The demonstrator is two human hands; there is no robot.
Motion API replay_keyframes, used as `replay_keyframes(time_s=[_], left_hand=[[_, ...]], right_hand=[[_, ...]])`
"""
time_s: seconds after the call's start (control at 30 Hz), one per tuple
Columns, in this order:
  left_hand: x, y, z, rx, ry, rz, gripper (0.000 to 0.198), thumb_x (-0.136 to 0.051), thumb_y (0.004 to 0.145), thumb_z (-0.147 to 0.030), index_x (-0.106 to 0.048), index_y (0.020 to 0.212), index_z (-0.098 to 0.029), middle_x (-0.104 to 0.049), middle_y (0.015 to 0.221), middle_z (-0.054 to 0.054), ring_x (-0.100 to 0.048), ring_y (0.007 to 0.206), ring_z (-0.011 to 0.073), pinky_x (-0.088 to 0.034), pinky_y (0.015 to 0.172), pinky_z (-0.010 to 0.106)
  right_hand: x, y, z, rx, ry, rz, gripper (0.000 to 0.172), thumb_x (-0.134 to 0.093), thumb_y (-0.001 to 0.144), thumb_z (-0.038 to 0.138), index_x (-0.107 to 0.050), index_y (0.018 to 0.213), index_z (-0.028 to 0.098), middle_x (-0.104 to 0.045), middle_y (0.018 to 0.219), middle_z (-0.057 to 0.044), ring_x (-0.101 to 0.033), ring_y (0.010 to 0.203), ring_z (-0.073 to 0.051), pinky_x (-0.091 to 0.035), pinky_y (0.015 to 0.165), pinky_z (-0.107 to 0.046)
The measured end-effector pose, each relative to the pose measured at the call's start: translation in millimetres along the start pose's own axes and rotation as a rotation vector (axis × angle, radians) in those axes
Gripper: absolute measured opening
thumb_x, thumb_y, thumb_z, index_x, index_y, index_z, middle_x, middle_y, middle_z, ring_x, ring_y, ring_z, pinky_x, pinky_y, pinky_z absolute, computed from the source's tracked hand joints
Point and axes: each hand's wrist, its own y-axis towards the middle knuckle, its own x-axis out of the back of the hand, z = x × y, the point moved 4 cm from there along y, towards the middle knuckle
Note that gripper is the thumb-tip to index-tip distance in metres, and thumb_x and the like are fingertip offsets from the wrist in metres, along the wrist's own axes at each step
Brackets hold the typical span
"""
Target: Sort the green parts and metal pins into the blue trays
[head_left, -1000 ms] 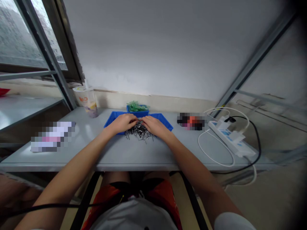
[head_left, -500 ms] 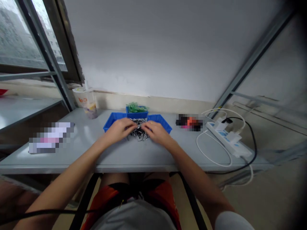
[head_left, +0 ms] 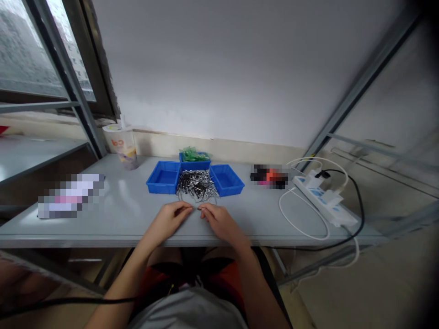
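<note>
A heap of thin silvery and dark metal pieces (head_left: 197,183), perhaps pins or screws, lies loose on the grey table, with some strays at its near edge. Just in front of it are both my hands, close together with a small gap between their fingertips. My left hand (head_left: 172,220) has thumb and forefinger pinched together; anything in them is too small to see. My right hand (head_left: 219,220) is also closed in a pinch, a tiny dark bit showing at its fingertips that I cannot make out. Blue trays stand left (head_left: 163,188) and right (head_left: 230,188) of the heap.
Behind the heap a third blue tray (head_left: 196,165) holds green plastic pieces (head_left: 194,154). A drink cup (head_left: 124,148) and a blurred flat object (head_left: 70,198) are at the left. On the right lie a pixelated dark-orange item (head_left: 269,176), a power strip (head_left: 324,201) and loose cables.
Both my hands have drawn back from the heap toward the table's front edge, uncovering the heap and the side trays. The view has shifted slightly.
</note>
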Motion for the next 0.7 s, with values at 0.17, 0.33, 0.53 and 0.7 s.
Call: replay_keyframes(time_s=[0.17, 0.33, 0.53, 0.7], left_hand=[[4.6, -4, 4, 0.044, -0.105, -0.06, 0.023, -0.055, 0.083, -0.035, -0.066, 0.09, -0.016, -0.07, 0.087, 0.004, -0.061, 0.079, 0.0165, -0.046, 0.074, 0.024], [-0.9, -4, -2, -0.023, -0.117, 0.031, 0.021, -0.054, 0.084, -0.032, -0.067, 0.089, -0.017, -0.068, 0.089, 0.004, -0.061, 0.083, 0.0165, -0.046, 0.078, 0.025], [-3.4, -2, -8, -0.072, -0.079, 0.079, 0.023, -0.044, 0.089, -0.031, -0.062, 0.092, -0.017, -0.066, 0.095, 0.005, -0.059, 0.088, 0.0168, -0.044, 0.083, 0.027], [0.4, -5, -5, 0.001, -0.069, 0.043, 0.028, -0.039, 0.091, -0.034, -0.058, 0.081, -0.016, -0.064, 0.077, 0.002, -0.058, 0.073, 0.015, -0.044, 0.072, 0.024]], right_hand=[[-8, 1, 7, -0.022, 0.014, 0.027, 0.023, -0.04, 0.093, 0.023, -0.055, 0.076, 0.019, -0.06, 0.071, 0.001, -0.055, 0.07, -0.011, -0.037, 0.067, -0.022], [-13, 1, 10, 0.042, -0.039, 0.056, 0.022, -0.044, 0.092, 0.027, -0.06, 0.081, 0.017, -0.064, 0.079, -0.003, -0.055, 0.073, -0.013, -0.037, 0.067, -0.023], [-10, 0, 7, 0.013, 0.031, 0.039, 0.022, -0.046, 0.091, 0.032, -0.063, 0.086, 0.018, -0.068, 0.085, -0.003, -0.059, 0.077, -0.013, -0.039, 0.069, -0.023], [-7, -2, 6, -0.064, 0.168, -0.03, 0.019, -0.046, 0.09, 0.03, -0.058, 0.101, 0.02, -0.068, 0.09, -0.002, -0.061, 0.082, -0.013, -0.041, 0.074, -0.023]])
